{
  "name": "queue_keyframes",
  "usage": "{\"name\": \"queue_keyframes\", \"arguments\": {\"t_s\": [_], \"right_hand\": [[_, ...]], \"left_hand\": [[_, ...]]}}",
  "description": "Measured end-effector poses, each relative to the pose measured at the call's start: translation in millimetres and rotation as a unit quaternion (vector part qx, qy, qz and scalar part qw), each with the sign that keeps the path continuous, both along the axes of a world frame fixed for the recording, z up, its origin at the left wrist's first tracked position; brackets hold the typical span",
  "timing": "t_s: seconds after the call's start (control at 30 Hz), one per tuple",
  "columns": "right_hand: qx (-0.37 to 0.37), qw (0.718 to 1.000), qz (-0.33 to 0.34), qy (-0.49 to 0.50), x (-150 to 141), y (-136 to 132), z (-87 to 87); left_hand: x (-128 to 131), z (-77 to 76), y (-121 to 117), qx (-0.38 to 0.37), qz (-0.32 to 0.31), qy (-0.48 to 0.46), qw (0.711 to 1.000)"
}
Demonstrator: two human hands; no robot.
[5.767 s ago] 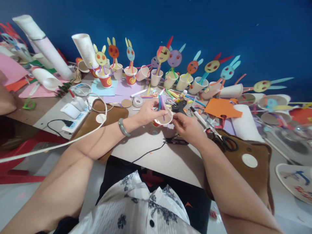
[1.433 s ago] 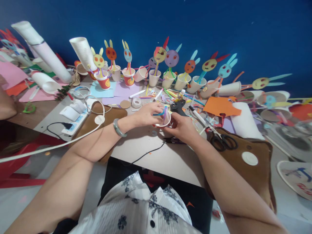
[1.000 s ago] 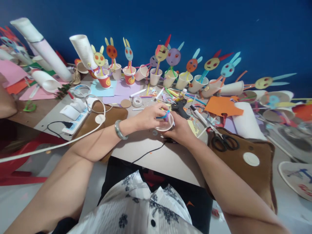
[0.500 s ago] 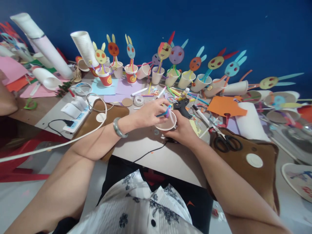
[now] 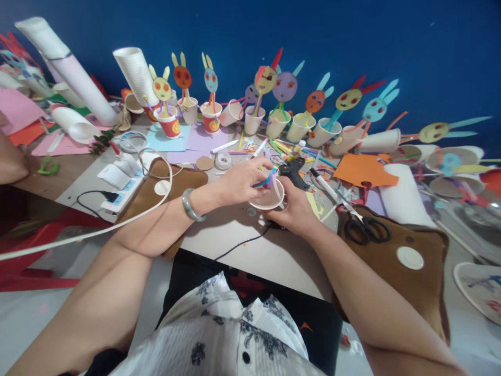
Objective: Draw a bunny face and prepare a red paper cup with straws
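Note:
A white paper cup [image 5: 266,202], its mouth tilted toward me, is in my right hand [image 5: 296,208], whose fingers and thumb wrap its side. My left hand [image 5: 243,180] reaches over the cup's rim, fingers bent, pinching blue and purple paper strips [image 5: 270,179] at the far edge. Part of those strips hides behind the fingers. Just beyond my right hand lies a black glue gun [image 5: 294,171]. Black-handled scissors [image 5: 366,230] rest to the right, beside a white marker [image 5: 324,184].
Along the blue wall stand several cups with paper rabbit heads [image 5: 284,86]. On the left are a power strip [image 5: 127,193], a white cable [image 5: 151,208] and a stack of cups [image 5: 135,73]. Brown pads [image 5: 420,292] lie at both sides. At far left another person's arm [image 5: 13,159] shows.
Hardly anything differs. Both hands keep their hold on the cup and strips, and the view has shifted very slightly.

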State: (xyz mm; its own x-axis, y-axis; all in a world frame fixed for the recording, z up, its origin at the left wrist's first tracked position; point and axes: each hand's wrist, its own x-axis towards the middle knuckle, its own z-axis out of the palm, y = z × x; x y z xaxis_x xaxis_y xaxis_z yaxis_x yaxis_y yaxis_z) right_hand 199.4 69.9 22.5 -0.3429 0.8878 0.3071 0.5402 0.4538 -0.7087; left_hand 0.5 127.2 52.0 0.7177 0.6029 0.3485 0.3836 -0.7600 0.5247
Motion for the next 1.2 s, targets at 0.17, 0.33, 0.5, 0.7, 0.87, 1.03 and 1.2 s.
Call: {"name": "queue_keyframes", "arguments": {"t_s": [0.17, 0.33, 0.5, 0.7, 0.87, 1.03, 1.2], "right_hand": [[0.011, 1.000, -0.008, 0.004, -1, -1, -0.6], [0.010, 1.000, -0.008, 0.004, -1, -2, 2.3], [0.019, 1.000, -0.009, 0.003, -2, -4, 4.0], [0.022, 1.000, -0.005, 0.003, -1, -3, 2.7], [0.030, 1.000, -0.005, 0.001, -1, -4, 1.8], [0.053, 0.998, 0.008, 0.015, -1, -4, 1.0], [0.044, 0.999, 0.010, 0.021, -2, -5, 1.6]], "left_hand": [[-1, -1.1, -1, 0.016, 0.013, 0.006, 1.000], [0, -5.1, 2, 0.021, 0.006, -0.001, 1.000], [0, -6.2, 3, 0.007, 0.005, -0.016, 1.000], [2, -7.5, 0, 0.009, 0.010, -0.015, 1.000], [3, -10.7, -1, 0.014, 0.019, -0.016, 1.000], [4, -12.1, -1, 0.025, 0.021, -0.014, 0.999], [5, -9.0, -3, 0.014, 0.020, 0.005, 1.000]]}}
